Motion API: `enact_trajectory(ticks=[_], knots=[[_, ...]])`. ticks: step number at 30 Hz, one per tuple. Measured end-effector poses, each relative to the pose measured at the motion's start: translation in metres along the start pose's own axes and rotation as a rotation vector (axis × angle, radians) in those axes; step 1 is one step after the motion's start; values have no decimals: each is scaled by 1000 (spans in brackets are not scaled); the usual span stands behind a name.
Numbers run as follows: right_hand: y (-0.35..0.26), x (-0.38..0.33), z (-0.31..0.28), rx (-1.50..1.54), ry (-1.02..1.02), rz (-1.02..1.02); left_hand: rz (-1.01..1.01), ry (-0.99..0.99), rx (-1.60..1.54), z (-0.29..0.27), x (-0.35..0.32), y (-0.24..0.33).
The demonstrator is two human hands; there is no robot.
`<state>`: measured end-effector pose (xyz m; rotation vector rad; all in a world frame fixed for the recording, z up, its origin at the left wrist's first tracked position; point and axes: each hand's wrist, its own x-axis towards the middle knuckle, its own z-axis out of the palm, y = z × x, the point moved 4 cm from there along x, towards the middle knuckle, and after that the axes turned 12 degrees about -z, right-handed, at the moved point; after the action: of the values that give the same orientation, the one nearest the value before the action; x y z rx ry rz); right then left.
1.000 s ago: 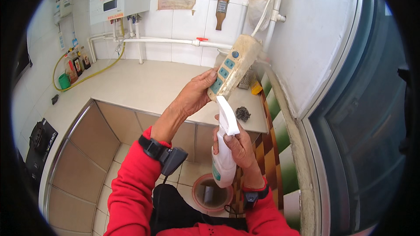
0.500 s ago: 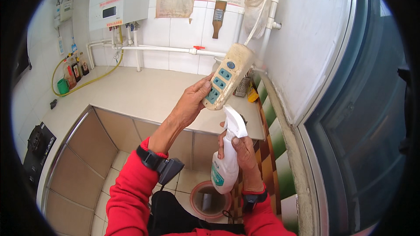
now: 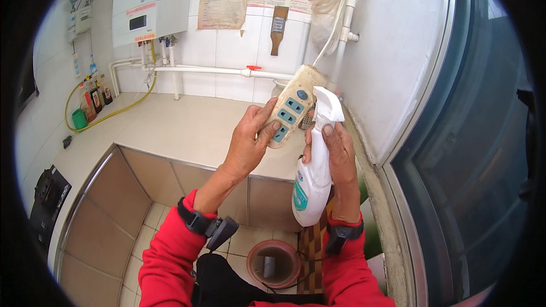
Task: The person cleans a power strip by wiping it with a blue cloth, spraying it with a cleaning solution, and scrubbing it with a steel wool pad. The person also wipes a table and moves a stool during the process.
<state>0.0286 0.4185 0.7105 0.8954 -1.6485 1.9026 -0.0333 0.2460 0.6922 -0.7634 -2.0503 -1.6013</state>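
My left hand (image 3: 248,141) is closed on the lower end of a grimy off-white power strip (image 3: 301,88) with blue-green sockets and a round blue switch. The strip tilts up to the right, and its white cord (image 3: 336,28) runs upward from the top end. My right hand (image 3: 340,150) grips the neck of a white spray bottle (image 3: 311,190) with a green label. Its spray head (image 3: 327,104) is level with the strip, just right of the sockets. Whether the two touch, I cannot tell.
A pale countertop (image 3: 170,119) runs along the tiled wall, with bottles (image 3: 96,94) and a green cup (image 3: 79,118) at its left end. A gas water heater (image 3: 151,5) and a wooden grater (image 3: 278,29) hang above. On the floor sits a pink basin (image 3: 259,274) of murky water. A glass door (image 3: 472,153) stands right.
My right hand has raised the spray bottle up and to the right, bringing its head beside the power strip's sockets. The left hand still holds the strip, now slightly lower in view.
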Motion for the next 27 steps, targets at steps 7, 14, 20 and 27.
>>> enact_trajectory(ticks=[7,14,20,27], knots=[[8,15,-3,51,-66,5,148,151,236,5,-5,10],[17,-1,-19,9,47,73,145,161,236,-1,-3,8],[6,5,-12,35,16,-45,151,153,254,1,-3,14],[3,9,-9,48,3,-7,161,147,327,9,-8,26]])
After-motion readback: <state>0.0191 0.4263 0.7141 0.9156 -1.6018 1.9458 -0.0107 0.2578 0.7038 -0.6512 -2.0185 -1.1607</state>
